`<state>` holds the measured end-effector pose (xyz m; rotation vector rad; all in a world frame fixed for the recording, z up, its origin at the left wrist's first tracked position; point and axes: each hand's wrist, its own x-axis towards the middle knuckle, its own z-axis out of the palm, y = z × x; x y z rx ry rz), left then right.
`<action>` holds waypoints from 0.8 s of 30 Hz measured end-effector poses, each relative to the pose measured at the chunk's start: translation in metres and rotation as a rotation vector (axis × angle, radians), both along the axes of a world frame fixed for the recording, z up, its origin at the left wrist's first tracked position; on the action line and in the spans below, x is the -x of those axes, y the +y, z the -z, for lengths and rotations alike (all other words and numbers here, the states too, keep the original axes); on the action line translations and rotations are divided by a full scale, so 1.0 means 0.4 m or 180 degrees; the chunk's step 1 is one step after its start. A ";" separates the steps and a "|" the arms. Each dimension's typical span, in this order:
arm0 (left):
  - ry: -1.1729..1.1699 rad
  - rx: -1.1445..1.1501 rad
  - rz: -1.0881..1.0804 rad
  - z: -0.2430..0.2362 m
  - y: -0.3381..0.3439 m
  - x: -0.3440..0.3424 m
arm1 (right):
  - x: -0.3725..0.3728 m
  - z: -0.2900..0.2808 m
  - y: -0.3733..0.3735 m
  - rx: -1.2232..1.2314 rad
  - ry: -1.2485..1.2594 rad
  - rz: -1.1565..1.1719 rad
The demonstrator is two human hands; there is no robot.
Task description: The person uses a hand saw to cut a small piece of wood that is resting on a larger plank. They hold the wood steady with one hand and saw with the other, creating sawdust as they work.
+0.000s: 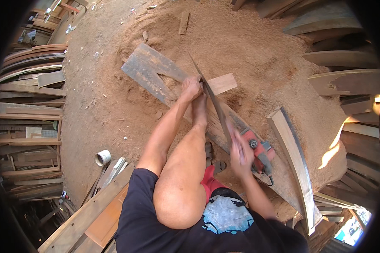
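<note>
My right hand (pixel 242 158), slightly blurred, is wrapped around the handle of a handsaw. The long, narrowing saw blade (pixel 217 106) slants up and away, its tip beyond my left hand. A short pale piece of wood (pixel 224 83) lies across a wide worn plank (pixel 144 69) and sticks out to the right of the blade. My left hand (pixel 191 87) is closed at the piece's left end, close beside the blade; its fingertips are partly hidden. Just below that hand, my bare foot (pixel 199 107) presses down at the plank.
A red power planer (pixel 259 148) rests on the plank's near end. To its right lies a curved timber (pixel 292 154). Sawdust (pixel 261 55) covers the ground, with offcuts (pixel 184 22). Stacked boards (pixel 29 141) line the left, curved timbers (pixel 346 80) the right. A white cup (pixel 102 157) is at lower left.
</note>
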<state>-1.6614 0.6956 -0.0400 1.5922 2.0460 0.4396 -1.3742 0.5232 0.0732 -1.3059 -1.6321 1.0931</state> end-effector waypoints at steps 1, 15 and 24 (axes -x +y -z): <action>0.0001 -0.0107 -0.0007 0.014 -0.002 0.010 | 0.086 0.061 0.112 -0.0011 0.0397 0.0041; 0.0163 -0.0007 -0.0081 0.014 0.007 0.009 | -0.167 -0.033 -0.203 0.0232 0.0424 -0.0179; 0.0096 0.0049 -0.0068 0.028 0.008 0.019 | 0.242 0.076 0.363 0.0326 0.0696 -0.0210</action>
